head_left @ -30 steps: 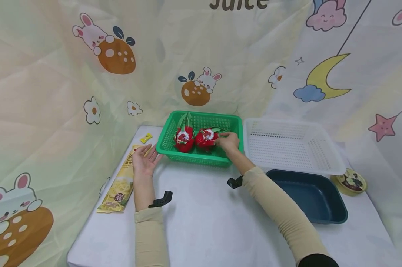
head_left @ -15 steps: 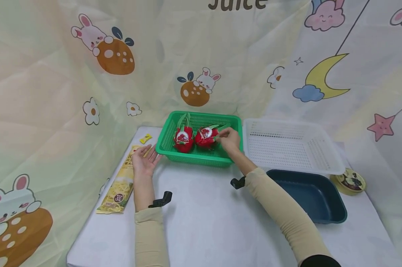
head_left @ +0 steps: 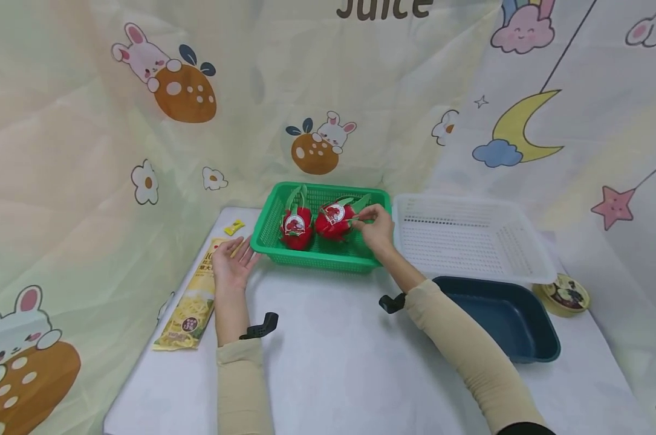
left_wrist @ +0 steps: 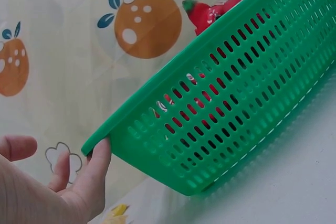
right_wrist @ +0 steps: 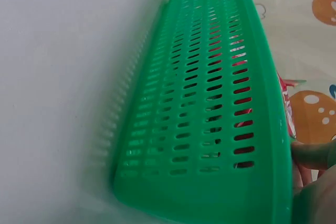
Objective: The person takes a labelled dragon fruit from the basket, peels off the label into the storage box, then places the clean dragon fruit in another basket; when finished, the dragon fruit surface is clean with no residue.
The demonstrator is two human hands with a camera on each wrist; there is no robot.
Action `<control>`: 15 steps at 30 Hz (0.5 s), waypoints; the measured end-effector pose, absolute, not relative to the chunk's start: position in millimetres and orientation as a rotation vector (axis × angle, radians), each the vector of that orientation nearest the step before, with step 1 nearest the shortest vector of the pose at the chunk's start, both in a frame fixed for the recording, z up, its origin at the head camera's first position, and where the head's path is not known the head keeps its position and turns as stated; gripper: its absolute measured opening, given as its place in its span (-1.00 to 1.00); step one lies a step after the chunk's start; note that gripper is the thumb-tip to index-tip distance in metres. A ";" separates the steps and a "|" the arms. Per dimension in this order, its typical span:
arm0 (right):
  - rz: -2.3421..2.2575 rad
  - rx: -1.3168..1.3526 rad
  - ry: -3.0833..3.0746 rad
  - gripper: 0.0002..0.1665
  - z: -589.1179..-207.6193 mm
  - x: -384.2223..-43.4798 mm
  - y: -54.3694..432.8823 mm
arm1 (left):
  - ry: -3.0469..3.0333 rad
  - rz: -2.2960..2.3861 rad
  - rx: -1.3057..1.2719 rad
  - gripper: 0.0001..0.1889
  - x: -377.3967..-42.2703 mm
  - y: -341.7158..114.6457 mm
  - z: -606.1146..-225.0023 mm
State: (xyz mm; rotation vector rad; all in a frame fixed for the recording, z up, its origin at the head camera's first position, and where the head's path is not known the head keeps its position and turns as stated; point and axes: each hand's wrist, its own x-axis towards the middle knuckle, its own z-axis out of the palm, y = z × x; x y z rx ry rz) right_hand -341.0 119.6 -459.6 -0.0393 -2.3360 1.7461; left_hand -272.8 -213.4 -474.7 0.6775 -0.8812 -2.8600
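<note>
Two red dragon fruits with green leaves and round white labels lie in the green plastic basket [head_left: 322, 260]. The left dragon fruit [head_left: 297, 240] points its leaves away from me. Beside it, the right dragon fruit [head_left: 329, 228] tilts its leaves toward the back right. My right hand [head_left: 378, 233] reaches over the basket's right side and pinches that fruit at its right end; the fingertips are partly hidden in the right wrist view. Palm up, my left hand [head_left: 233, 264] touches the basket's left rim with its fingers [left_wrist: 98, 163] fairly straight.
A yellow pasta packet [head_left: 190, 305] and a small yellow wrapped candy [head_left: 233, 227] lie left of the basket. To the right stand a white basket [head_left: 464, 267], a dark blue tray [head_left: 537, 332] and a round tin [head_left: 566, 296]. A printed cloth hangs behind the table.
The right dragon fruit has turned slightly, its leaves swinging from rightward to more up and back. My right hand has shifted slightly with it. The left hand stays at the rim.
</note>
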 end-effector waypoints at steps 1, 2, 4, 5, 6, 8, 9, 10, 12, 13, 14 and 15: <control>1.748 -0.045 -2.328 -0.75 -458.5 -339.8 120.5 | -0.888 -2.861 0.668 -0.69 -273.1 -213.1 -474.9; 1.748 -0.056 -2.324 -0.75 -457.3 -338.4 121.6 | -0.892 -2.860 0.668 -0.69 -273.1 -212.7 -475.1; 1.749 -0.059 -2.312 -0.75 -454.9 -336.1 124.0 | -0.890 -2.863 0.666 -0.69 -273.2 -211.9 -475.8; 1.756 -0.054 -2.305 -0.75 -453.9 -335.1 125.3 | -0.890 -2.865 0.667 -0.69 -272.9 -211.5 -476.1; 1.762 -0.045 -2.300 -0.75 -452.8 -334.3 126.7 | -0.889 -2.858 0.672 -0.68 -272.5 -211.0 -476.4; 1.768 -0.019 -2.290 -0.75 -449.2 -332.5 128.8 | -0.896 -2.844 0.679 -0.64 -271.9 -210.6 -476.5; 1.769 0.004 -2.283 -0.75 -447.1 -331.7 129.5 | -0.898 -2.838 0.677 -0.62 -271.9 -210.6 -476.7; 1.779 0.023 -2.273 -0.75 -444.8 -330.9 130.2 | -0.906 -2.829 0.676 -0.60 -271.9 -210.6 -476.5; 1.793 0.058 -2.251 -0.74 -439.0 -328.9 131.5 | -0.910 -2.813 0.677 -0.56 -272.6 -211.0 -476.5; 1.801 0.074 -2.242 -0.74 -435.6 -327.4 132.1 | -0.909 -2.808 0.677 -0.55 -272.8 -211.3 -476.1; 1.811 0.093 -2.232 -0.73 -432.5 -325.8 132.7 | -0.911 -2.802 0.679 -0.56 -273.1 -211.3 -476.0; 1.820 0.106 -2.229 -0.73 -429.2 -324.2 133.4 | -0.909 -2.796 0.680 -0.55 -273.1 -211.4 -475.5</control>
